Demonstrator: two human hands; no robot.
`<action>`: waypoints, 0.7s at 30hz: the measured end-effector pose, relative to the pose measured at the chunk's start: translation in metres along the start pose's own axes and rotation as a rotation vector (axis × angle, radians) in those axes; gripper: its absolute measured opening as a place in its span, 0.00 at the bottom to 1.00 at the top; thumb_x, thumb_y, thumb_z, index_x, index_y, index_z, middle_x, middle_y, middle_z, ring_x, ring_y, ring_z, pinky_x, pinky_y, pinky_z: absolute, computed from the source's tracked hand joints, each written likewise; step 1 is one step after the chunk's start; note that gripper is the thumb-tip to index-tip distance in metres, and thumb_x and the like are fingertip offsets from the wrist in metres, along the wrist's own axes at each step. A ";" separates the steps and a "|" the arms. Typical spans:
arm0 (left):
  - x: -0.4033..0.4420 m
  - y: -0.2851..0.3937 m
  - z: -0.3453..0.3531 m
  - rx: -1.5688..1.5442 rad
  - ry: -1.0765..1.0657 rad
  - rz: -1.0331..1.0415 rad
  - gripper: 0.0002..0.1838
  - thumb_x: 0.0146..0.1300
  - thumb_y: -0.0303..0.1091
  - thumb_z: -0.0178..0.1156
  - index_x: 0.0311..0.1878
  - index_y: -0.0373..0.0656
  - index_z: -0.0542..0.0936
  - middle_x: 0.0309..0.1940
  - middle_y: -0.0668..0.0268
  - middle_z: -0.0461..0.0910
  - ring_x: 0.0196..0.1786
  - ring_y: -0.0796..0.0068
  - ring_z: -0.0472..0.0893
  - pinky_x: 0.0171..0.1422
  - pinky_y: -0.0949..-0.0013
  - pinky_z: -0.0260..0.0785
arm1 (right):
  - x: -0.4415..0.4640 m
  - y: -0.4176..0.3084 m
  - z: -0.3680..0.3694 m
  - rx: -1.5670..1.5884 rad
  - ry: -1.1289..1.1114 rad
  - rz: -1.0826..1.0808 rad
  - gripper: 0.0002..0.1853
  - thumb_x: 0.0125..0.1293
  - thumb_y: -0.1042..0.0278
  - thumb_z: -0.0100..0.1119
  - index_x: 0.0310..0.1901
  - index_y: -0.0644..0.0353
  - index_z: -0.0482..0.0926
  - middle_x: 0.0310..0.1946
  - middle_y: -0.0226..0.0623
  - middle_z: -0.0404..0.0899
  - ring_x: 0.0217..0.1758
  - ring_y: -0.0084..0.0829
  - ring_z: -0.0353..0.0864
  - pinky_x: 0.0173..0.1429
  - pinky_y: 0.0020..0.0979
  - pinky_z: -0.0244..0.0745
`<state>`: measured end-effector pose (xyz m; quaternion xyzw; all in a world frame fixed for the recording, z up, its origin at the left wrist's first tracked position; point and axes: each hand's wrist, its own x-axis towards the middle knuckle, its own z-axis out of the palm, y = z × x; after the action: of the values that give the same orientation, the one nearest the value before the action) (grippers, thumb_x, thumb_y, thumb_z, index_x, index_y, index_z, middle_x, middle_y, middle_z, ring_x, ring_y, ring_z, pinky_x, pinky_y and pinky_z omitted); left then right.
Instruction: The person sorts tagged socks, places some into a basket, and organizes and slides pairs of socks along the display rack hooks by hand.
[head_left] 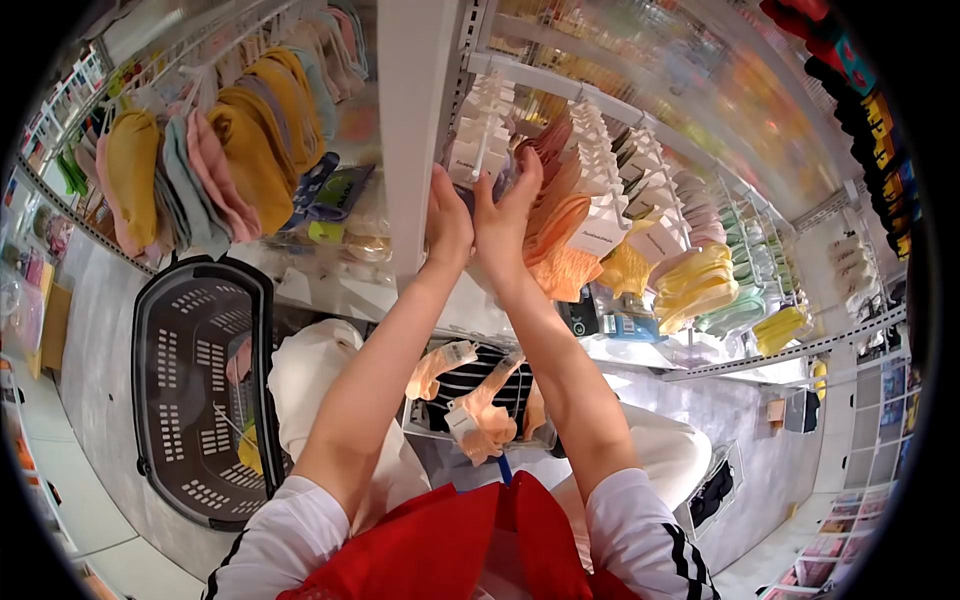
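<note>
My left hand (pixel 450 228) reaches up beside the white shelf post, its fingers partly hidden around dark greyish socks (pixel 466 196) hanging on a hook. Close against it, my right hand (pixel 505 218) has its thumb and fingers spread and touches the same row. White header cards (pixel 483 130) top that row. Just right of my right hand hang orange socks (pixel 560 228) with white cards. Below my forearms, several loose peach-orange sock packs (pixel 485 415) lie on a black-and-white striped item (pixel 460 400).
A dark shopping basket (pixel 205 375) stands at left with a few items inside. Yellow, grey and pink socks (pixel 215 170) hang left of the white post (pixel 413 120). Yellow socks (pixel 697 285) hang farther right. A wire basket (pixel 715 490) sits on the floor at right.
</note>
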<state>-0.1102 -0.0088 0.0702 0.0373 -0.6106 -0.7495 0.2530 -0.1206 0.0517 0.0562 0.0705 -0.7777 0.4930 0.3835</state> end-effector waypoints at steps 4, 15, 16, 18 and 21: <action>0.024 -0.030 0.017 -0.107 0.004 0.059 0.31 0.69 0.51 0.30 0.62 0.32 0.59 0.60 0.50 0.63 0.62 0.58 0.64 0.65 0.65 0.53 | 0.016 0.016 0.009 0.344 -0.113 0.112 0.32 0.65 0.59 0.46 0.64 0.69 0.48 0.64 0.52 0.50 0.68 0.43 0.50 0.69 0.37 0.45; 0.040 -0.034 0.035 -0.258 0.062 0.132 0.35 0.67 0.56 0.31 0.64 0.34 0.57 0.57 0.53 0.66 0.59 0.63 0.67 0.64 0.67 0.54 | 0.045 0.038 0.015 0.428 -0.124 0.139 0.28 0.71 0.53 0.30 0.64 0.66 0.54 0.64 0.44 0.56 0.66 0.35 0.54 0.68 0.30 0.47; 0.043 -0.041 0.032 -0.251 -0.041 0.166 0.35 0.67 0.56 0.31 0.64 0.34 0.57 0.57 0.53 0.66 0.59 0.64 0.67 0.63 0.67 0.55 | 0.049 0.038 0.015 0.515 -0.171 0.163 0.28 0.71 0.52 0.28 0.64 0.66 0.55 0.62 0.43 0.58 0.65 0.33 0.57 0.67 0.29 0.48; 0.042 -0.048 0.030 -0.231 -0.148 0.135 0.35 0.66 0.56 0.33 0.63 0.33 0.59 0.55 0.52 0.67 0.57 0.65 0.68 0.60 0.68 0.59 | 0.053 0.033 0.013 0.564 -0.211 0.195 0.29 0.71 0.50 0.26 0.63 0.65 0.58 0.58 0.42 0.65 0.61 0.30 0.62 0.64 0.28 0.53; 0.040 -0.052 0.034 -0.209 -0.115 0.091 0.34 0.67 0.55 0.34 0.61 0.33 0.62 0.53 0.52 0.68 0.57 0.64 0.68 0.61 0.67 0.58 | 0.059 0.039 0.014 0.634 -0.226 0.320 0.29 0.71 0.50 0.26 0.61 0.65 0.61 0.55 0.41 0.68 0.58 0.29 0.65 0.62 0.28 0.57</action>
<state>-0.1750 0.0112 0.0405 -0.0602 -0.5439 -0.7976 0.2539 -0.1880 0.0754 0.0641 0.1174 -0.6252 0.7521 0.1723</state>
